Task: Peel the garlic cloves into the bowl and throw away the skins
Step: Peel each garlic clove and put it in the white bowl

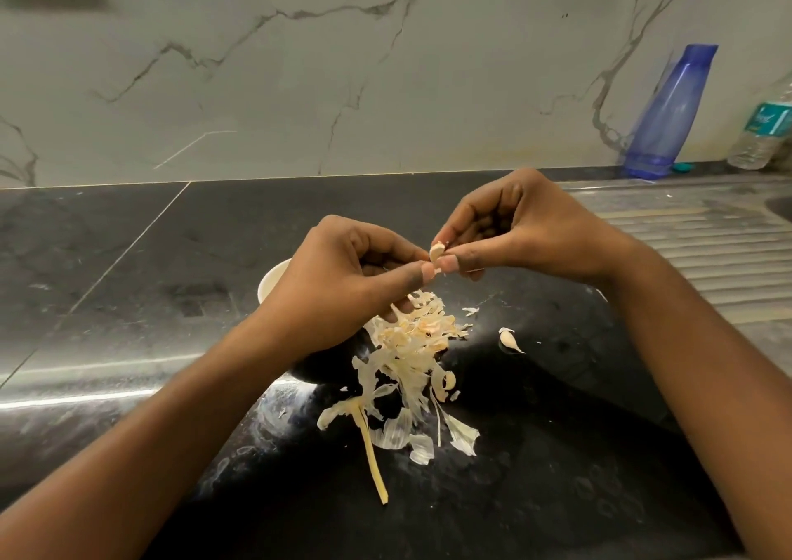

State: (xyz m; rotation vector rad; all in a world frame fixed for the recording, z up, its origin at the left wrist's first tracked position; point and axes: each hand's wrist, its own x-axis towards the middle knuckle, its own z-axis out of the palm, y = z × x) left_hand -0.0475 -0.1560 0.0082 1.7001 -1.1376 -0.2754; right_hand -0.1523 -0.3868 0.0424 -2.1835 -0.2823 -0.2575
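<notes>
1. A black stone countertop [128,259] fills the lower two thirds of the frame, backed by a pale marble-veined wall [300,66]; a ribbed steel drainboard [694,250] runs along the right edge.
2. Left of centre, the white bowl [272,283] shows only as a curved rim, the rest hidden behind the left hand [343,285]. Its contents cannot be seen, so the count of peeled cloves is unknown.
3. The left hand is closed in a pinch, thumb and forefinger gripping the lower end of the garlic clove [436,253] at mid-frame.
4. Below the hands, a loose pile of skins [420,345] spreads toward the bottom of the frame, with the dry garlic stalk [370,443] lying among them. The size of the pile suggests most of the head is already peeled; none of it is thrown away yet.
5. The right hand [527,229] is curled shut too, its fingertips nipping the top of the same clove, apparently picking skin off it. The clove is held in the air, above the skins and just right of the bowl.
6. Right of the pile, one unpeeled clove [509,340] lies alone on the counter, so at least this one waits.
7. At the upper right stand a blue bottle [668,113] and a clear water bottle [763,130] against the wall.
8. Left to do, by my reading: finish this clove, peel the loose one, then clear the skins.
</notes>
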